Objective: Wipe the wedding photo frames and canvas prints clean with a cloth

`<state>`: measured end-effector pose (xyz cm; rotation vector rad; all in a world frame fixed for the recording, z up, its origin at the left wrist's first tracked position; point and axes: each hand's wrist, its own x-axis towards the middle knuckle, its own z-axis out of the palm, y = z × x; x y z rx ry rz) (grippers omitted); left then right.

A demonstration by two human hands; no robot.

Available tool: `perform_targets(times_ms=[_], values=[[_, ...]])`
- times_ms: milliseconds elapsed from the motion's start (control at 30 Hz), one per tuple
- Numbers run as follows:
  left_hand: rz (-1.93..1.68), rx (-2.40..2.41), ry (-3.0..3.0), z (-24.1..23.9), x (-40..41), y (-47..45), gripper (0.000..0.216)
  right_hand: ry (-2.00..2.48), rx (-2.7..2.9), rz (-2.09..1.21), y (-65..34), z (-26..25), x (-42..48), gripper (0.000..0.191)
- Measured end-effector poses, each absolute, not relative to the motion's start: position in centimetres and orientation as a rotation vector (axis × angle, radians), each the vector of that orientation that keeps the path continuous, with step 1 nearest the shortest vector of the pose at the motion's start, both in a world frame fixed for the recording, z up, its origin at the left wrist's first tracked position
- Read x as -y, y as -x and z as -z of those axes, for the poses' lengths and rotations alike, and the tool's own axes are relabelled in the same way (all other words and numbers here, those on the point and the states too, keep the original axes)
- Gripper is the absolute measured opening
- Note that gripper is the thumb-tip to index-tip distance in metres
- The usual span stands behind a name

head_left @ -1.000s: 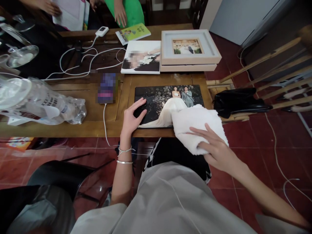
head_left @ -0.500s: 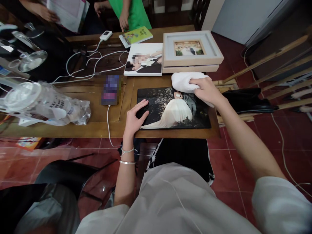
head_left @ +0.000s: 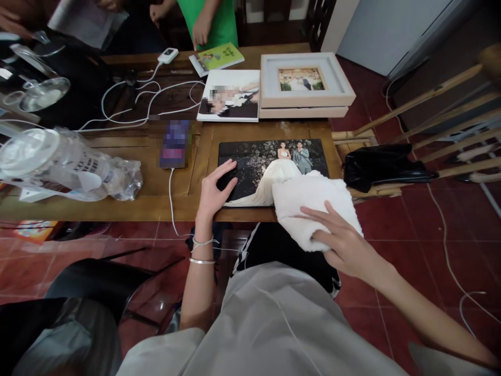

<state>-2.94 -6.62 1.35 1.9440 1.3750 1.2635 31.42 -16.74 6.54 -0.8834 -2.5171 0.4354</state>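
Note:
A dark wedding photo panel (head_left: pixel 250 167) lies flat on the wooden table (head_left: pixel 188 209) in front of me. My left hand (head_left: pixel 216 189) rests on its left edge with fingers spread. In my right hand (head_left: pixel 344 237) is a folded white towel (head_left: pixel 313 203), pinched with the thumb side hidden under a fold. The towel covers the panel's lower right corner and hangs past the table's front edge.
Behind the panel stand stacked framed photos (head_left: pixel 307 99), a white photo board (head_left: pixel 230 96) and a green booklet (head_left: pixel 219 58). A charging phone (head_left: pixel 173 143) and a plastic-wrapped jug (head_left: pixel 70 162) are leftward. A person in green (head_left: pixel 211 21) stands across the table.
My right hand has brought the towel from the panel's upper right corner down toward me, uncovering the pictured couple. My left hand stays on the left edge.

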Motion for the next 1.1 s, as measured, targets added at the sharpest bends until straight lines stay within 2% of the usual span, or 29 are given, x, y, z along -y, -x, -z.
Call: perform_targets(times_ms=[200, 467, 567, 667, 900, 1000, 1100], values=[[-1.260, -1.380, -1.937, -1.4, 6.6, 2.9, 0.035, 1.019, 2.545, -0.437, -29.2, -7.0, 9.8, 0.048], [-1.255, -1.372, -1.942, -1.3, 6.6, 3.1, 0.036, 1.273, 2.487, -0.349, -25.1, -7.6, -3.0, 0.043], [-1.253, -1.379, -1.931, -1.4, 6.6, 3.0, 0.036, 1.265, 2.471, -0.323, -25.2, -7.0, -2.0, 0.048], [-1.248, -1.382, -1.931, -1.4, 6.6, 3.0, 0.036, 1.195, 2.493, -0.329, -25.9, -6.2, 2.9, 0.052], [-1.253, -1.386, -1.938, -1.4, 6.6, 2.9, 0.035, 0.890, 2.547, -0.409, -26.8, -6.1, 15.4, 0.045], [-1.254, -1.392, -1.937, -1.4, 6.6, 2.9, 0.035, 0.857, 2.544, -0.428, -26.2, -6.2, 15.0, 0.044], [-1.242, -1.403, -1.941, -1.3, 6.6, 3.0, 0.035, 0.960, 2.523, -0.481, -25.0, -6.4, 10.8, 0.050]])
